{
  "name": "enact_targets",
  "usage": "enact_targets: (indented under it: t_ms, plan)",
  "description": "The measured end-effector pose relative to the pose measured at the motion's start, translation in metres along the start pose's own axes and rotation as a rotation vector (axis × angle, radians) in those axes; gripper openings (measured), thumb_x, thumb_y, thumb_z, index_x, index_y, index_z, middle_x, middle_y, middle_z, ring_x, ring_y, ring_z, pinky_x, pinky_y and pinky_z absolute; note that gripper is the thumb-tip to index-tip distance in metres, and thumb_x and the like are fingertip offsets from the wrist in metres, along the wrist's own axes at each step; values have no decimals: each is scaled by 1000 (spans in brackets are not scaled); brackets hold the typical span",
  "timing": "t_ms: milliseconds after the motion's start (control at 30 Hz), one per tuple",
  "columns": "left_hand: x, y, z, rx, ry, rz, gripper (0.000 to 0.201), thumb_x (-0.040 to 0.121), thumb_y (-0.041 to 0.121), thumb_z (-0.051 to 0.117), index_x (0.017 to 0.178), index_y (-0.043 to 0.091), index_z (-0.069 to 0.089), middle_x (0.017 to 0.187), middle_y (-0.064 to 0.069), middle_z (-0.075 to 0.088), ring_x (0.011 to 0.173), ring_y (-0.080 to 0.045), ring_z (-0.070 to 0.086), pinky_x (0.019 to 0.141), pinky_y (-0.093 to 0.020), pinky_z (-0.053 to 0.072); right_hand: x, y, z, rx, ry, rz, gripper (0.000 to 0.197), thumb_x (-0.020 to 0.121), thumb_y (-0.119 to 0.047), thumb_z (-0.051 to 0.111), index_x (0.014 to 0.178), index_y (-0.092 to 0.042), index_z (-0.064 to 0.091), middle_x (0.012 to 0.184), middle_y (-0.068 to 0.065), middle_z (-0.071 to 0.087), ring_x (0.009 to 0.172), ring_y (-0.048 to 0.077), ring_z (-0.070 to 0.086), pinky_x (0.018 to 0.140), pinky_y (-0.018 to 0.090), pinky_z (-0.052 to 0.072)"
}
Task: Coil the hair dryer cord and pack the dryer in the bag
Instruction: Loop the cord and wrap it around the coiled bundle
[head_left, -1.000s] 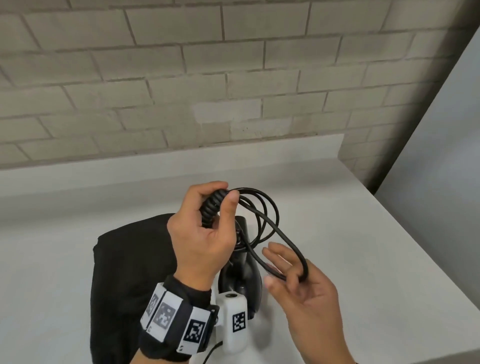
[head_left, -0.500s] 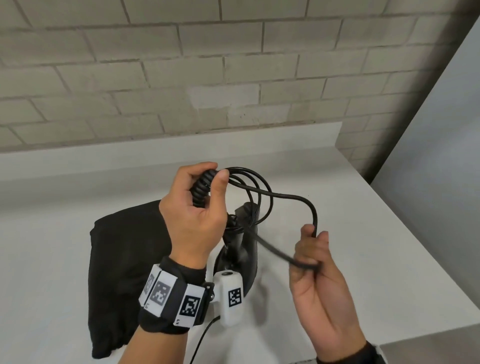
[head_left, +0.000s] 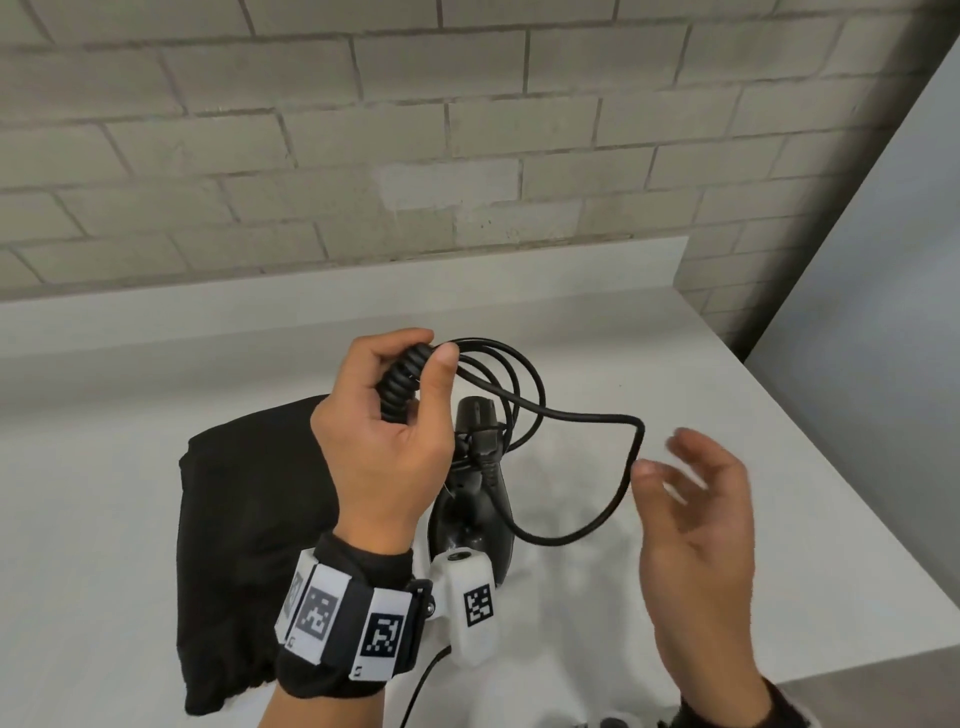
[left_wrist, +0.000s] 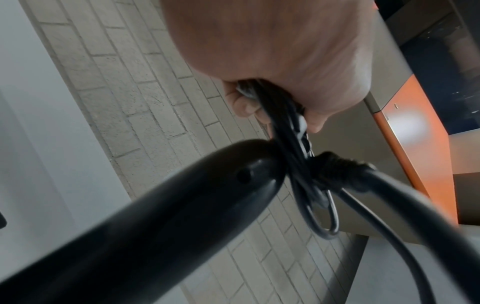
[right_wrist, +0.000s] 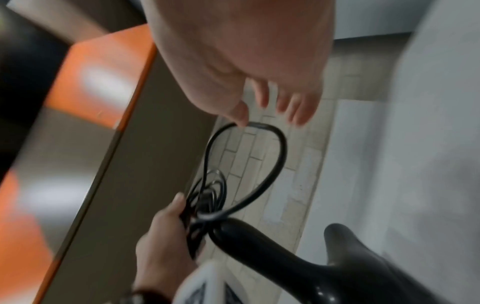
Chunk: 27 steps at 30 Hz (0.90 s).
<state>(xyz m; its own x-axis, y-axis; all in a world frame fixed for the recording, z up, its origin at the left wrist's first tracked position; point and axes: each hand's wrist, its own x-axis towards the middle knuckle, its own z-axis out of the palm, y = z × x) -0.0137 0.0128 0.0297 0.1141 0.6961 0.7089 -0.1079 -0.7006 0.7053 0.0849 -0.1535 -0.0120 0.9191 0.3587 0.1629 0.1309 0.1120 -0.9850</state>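
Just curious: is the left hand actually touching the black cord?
Touching. Head view shows the left hand gripping the coiled cord, thumb pressed on it.

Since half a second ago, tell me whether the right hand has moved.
Yes. The right hand has let go of the cord and opened, drifting right toward the counter edge.

Left hand (head_left: 384, 441) clenched; right hand (head_left: 696, 525) apparently loose, blurred.

The white surface (head_left: 649, 364) runs along a pale brick wall (head_left: 415, 130). A black bag (head_left: 244, 519) lies flat on it, to the left. Just beside the bag is the black hair dryer (head_left: 475, 514), but whether it touches the surface is hard to tell.
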Motion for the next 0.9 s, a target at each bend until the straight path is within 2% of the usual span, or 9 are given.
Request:
enact_targets:
  t_ms: [67, 133, 233, 300, 367, 533, 667, 800, 900]
  plan:
    - [-3, 2, 1, -10, 11, -11, 13, 89, 20, 70, 98, 12, 64, 81, 30, 65, 67, 6, 60, 65, -8, 47, -13, -9, 9, -55, 36, -232, 24, 89, -20, 67, 104, -32, 53, 101, -11, 58, 91, 21, 57, 82, 29, 48]
    - [-4, 5, 3, -24, 19, -17, 14, 89, 20, 70, 98, 12, 64, 78, 24, 65, 65, 0, 61, 63, -9, 47, -26, -14, 19, -95, -128, -324, 19, 84, -29, 67, 100, -30, 56, 94, -11, 60, 87, 17, 59, 81, 29, 47]
    - [-7, 11, 6, -17, 20, -12, 15, 89, 21, 70, 98, 11, 65, 79, 18, 65, 62, -9, 61, 60, -14, 49, -37, -9, 35, -208, -476, -186, 43, 79, -47, 68, 117, -32, 54, 111, -18, 62, 107, 3, 59, 86, 8, 43]
    - [-8, 12, 6, -14, 26, -13, 15, 89, 21, 70, 98, 10, 65, 80, 17, 65, 62, -7, 61, 61, -14, 49, -39, 0, 41, -213, -570, -134, 44, 83, -44, 68, 122, -33, 51, 116, -17, 60, 111, 3, 58, 88, 9, 44]
    - [-9, 13, 5, -17, 30, -20, 17, 89, 22, 69, 98, 9, 65, 80, 17, 66, 63, -4, 62, 61, -14, 49, -38, 3, 42, -203, -559, -138, 34, 87, -37, 68, 117, -33, 53, 113, -15, 62, 109, 5, 59, 87, 11, 45]
    - [-13, 15, 6, -16, 34, -33, 16, 88, 23, 70, 98, 11, 65, 78, 26, 65, 66, 4, 61, 64, -9, 47, -33, -2, 38, -143, -562, -310, 17, 91, -13, 63, 105, -23, 63, 103, 1, 59, 97, 5, 60, 81, 7, 45]
    - [-12, 13, 4, -33, 55, -58, 16, 88, 23, 71, 98, 11, 66, 78, 20, 67, 65, -2, 63, 63, -11, 48, -21, 2, 16, -212, -652, -397, 12, 93, -18, 59, 104, -23, 63, 100, -9, 61, 96, 14, 60, 81, 19, 47]
    - [-9, 11, -2, -21, 72, -66, 15, 89, 21, 71, 99, 10, 66, 81, 12, 67, 68, -4, 65, 64, -14, 51, -3, 35, -11, -589, -626, -502, 25, 91, -14, 59, 107, -33, 59, 105, -21, 55, 98, 0, 57, 82, 14, 45]
    - [-10, 12, 1, -33, 65, -90, 15, 88, 22, 72, 98, 13, 66, 78, 19, 67, 67, -2, 64, 63, -11, 49, -3, 36, -14, -534, -598, -550, 29, 82, -1, 65, 97, -26, 65, 99, -18, 59, 82, -1, 58, 69, 12, 44]
